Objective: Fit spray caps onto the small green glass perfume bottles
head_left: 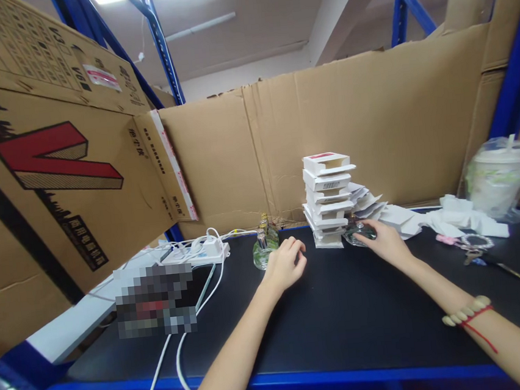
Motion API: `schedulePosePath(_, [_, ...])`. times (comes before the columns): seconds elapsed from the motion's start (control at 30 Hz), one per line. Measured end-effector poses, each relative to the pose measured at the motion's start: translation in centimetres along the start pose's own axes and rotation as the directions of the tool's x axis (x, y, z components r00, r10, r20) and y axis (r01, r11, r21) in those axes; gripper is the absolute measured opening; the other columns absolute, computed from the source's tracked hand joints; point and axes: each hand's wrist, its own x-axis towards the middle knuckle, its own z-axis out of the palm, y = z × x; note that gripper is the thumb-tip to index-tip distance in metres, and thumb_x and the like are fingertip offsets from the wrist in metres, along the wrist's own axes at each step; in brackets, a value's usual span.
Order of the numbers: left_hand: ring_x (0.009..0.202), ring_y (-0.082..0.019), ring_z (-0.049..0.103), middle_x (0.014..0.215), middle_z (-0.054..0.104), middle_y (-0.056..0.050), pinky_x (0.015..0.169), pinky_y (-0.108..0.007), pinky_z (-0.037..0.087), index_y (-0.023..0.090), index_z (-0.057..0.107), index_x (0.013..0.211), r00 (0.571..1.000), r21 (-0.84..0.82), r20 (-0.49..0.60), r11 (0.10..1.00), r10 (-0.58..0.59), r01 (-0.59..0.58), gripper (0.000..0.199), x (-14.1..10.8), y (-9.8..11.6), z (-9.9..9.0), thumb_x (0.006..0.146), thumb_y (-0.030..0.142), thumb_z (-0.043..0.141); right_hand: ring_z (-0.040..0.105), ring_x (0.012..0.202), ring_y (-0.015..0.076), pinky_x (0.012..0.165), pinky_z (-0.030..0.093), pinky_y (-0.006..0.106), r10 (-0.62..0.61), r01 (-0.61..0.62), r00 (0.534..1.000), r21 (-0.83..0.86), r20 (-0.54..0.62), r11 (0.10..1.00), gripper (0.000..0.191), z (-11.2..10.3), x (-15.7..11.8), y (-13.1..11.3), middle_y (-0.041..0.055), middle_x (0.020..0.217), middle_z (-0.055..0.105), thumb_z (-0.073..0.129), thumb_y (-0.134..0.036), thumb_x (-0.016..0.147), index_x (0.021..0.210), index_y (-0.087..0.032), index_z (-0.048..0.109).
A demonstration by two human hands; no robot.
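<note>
My left hand [287, 261] hovers just over the black tabletop, its fingers loosely curled and apart, with nothing seen in them. Beside it, to the left, small clear glass bottles [260, 258] with shiny metallic necks stand in a row running away from me; the hand partly covers the nearest. On the right, my right hand [386, 243] has thumb and fingers around another clear glass bottle [355, 237], low on the table. Between the hands rises a stack of small white cartons [329, 203], some with open flaps, just left of that bottle.
Loose white cartons and paper [398, 218] lie behind my right hand. Farther right are keys [475, 254] and a bagged cup [499, 175]. White cables [181, 356] and a power strip [219, 251] occupy the left. Cardboard walls [372, 123] enclose the back.
</note>
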Motion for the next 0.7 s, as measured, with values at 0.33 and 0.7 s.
schedulePosePath(0.33, [0.072,-0.011,0.051,0.082,0.055,-0.001,0.061,-0.019,0.037,0.016,0.051,0.079,0.999,0.006,0.004,0.999,-0.037,0.037,0.017,-0.1,-0.2,-0.1,0.074,0.008,0.037,0.058,0.089,0.0257,0.077,0.044,0.038,0.090,-0.084,0.994,-0.101,0.059,0.991,0.027,0.0,0.1,-0.4,0.0126,0.095,0.061,0.044,-0.027,0.071,0.092,-0.014,0.057])
schedulePosePath(0.7, [0.064,-0.015,0.055,0.063,0.058,-0.002,0.060,-0.022,0.034,0.015,0.060,0.070,0.902,0.149,0.307,0.952,-0.303,0.269,0.020,0.4,-0.4,-2.4,0.075,0.020,0.041,0.058,0.083,0.0214,0.075,0.045,0.036,0.068,-0.066,0.997,0.051,-0.048,0.997,0.030,0.2,0.2,-0.3,0.0089,0.087,0.062,0.052,-0.032,0.063,0.087,-0.015,0.057])
